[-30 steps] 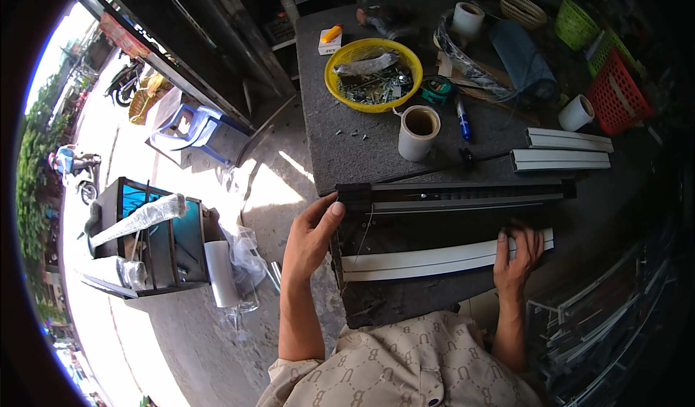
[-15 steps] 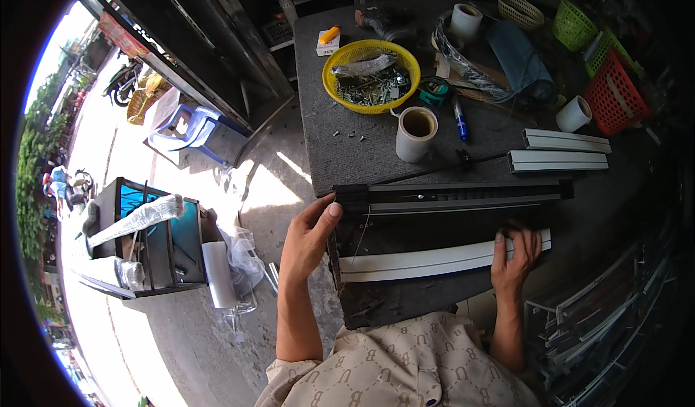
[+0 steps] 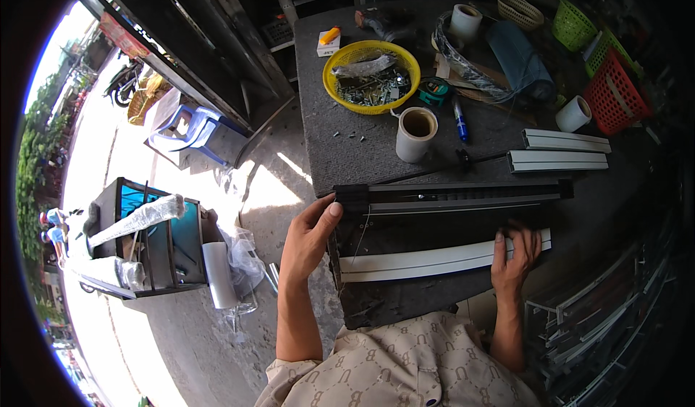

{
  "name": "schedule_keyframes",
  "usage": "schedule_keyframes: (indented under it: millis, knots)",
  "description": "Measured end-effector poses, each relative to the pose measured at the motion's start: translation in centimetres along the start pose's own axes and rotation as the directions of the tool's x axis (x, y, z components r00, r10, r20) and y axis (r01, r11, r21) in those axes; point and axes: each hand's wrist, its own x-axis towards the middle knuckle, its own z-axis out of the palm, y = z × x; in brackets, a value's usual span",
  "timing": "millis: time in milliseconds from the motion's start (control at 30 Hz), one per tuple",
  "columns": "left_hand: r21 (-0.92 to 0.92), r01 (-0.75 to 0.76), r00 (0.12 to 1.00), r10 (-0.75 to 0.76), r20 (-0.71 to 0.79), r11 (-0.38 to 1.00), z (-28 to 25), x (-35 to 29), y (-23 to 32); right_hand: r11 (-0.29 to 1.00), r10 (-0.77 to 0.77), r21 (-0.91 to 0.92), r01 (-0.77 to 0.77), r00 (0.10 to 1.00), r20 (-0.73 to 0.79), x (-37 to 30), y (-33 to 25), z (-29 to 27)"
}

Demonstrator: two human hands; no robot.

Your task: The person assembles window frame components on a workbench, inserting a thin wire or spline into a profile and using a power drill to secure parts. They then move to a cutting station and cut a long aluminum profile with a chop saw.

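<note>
In the head view, the left hand (image 3: 308, 237) was partly curled, its thumb and forefinger touching the black end block (image 3: 352, 198) of a long, dark, railed frame (image 3: 449, 207); a firm grip could not be told. The right hand (image 3: 516, 255) closed around the right end of a long white grooved strip (image 3: 413, 264), lying nearer the person on the dark, rough surface (image 3: 337, 161). A one-ended pull could have swung the strip askew; pushing the frame far back might have toppled the upright white roll (image 3: 414, 148).

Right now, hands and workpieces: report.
Left hand at end of long dark metal frame. Right hand on white grooved strip. Hollow white roll stands beyond frame.
</note>
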Motion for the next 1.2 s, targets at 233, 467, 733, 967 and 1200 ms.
schedule_keyframes:
  millis: [233,467,733,967,1200]
  knots:
    - [-0.004,-0.004,1.000,0.004,0.006,1.000,0.0,0.0,0.1,1.000,-0.007,0.001,0.007,1.000,-0.012,0.0,0.1,0.1]
    - [0.012,-0.002,1.000,0.002,0.004,1.000,0.0,0.0,0.0,1.000,-0.012,-0.017,0.011,1.000,-0.008,0.0,-0.1,0.0]
    - [-0.003,-0.001,1.000,0.001,0.011,1.000,0.0,0.1,-0.1,1.000,-0.005,-0.009,0.005,1.000,-0.003,-0.1,0.2,0.1]
    - [-0.001,0.002,1.000,-0.002,0.005,1.000,0.0,0.1,-0.1,0.999,-0.040,0.011,0.040,0.999,-0.032,1.1,-1.5,-0.8]
    - [-0.001,0.001,1.000,-0.001,0.028,1.000,-0.2,0.2,0.1,0.268,-0.051,0.766,-0.585,0.785,0.617,2.5,-13.4,-0.6]
